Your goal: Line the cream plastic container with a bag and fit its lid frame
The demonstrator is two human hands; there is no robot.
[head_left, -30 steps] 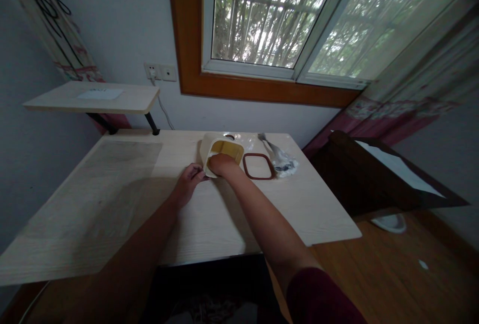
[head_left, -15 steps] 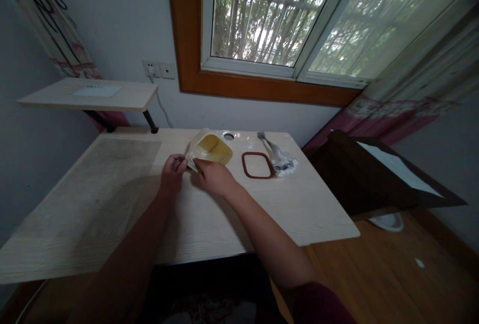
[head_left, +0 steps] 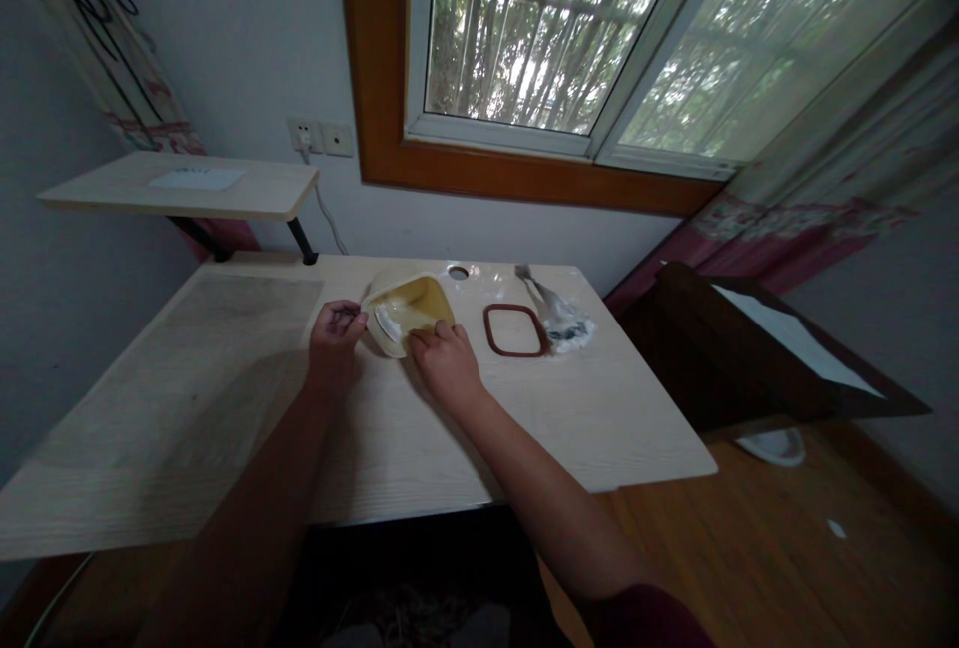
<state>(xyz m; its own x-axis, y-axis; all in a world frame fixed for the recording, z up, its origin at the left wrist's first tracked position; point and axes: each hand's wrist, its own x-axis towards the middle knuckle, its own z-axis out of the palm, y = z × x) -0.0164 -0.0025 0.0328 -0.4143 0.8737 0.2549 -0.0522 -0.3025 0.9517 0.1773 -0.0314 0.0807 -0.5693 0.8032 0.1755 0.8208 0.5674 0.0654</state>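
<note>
**Pale table under the window, both hands at a yellow container**

Pale wood-grain table [head_left: 225, 398] fills the lower left of the view, pushed against a grey wall below a brown-framed window [head_left: 524, 39]. Toward its far edge sits the yellow container [head_left: 411, 309], tipped so that its open side faces the person, with a white patch inside near the left wall. The left hand [head_left: 334, 333] is at the left rim, fingers curled in and pinching the edge. The right hand [head_left: 448, 368] lies at the near rim with bent fingers on the edge; its thumb is hidden, so I cannot tell whether it truly grasps or only presses.

Just to the right of the container, apart from it, a brown ring seal [head_left: 515, 330] lies flat. Beyond the seal, a spoon in clear wrapping [head_left: 558, 317] rests near the table's right far corner. A round cable hole [head_left: 457, 272] sits just behind the container.

Left of the hands, and between them and the near edge, the tabletop is bare wood. A small raised shelf [head_left: 180, 187] on black brackets stands over the far left corner, below a wall socket [head_left: 321, 137]. Off the right edge a dark wooden panel [head_left: 749, 348] leans near the table, with patterned curtain [head_left: 824, 199] behind it.
</note>
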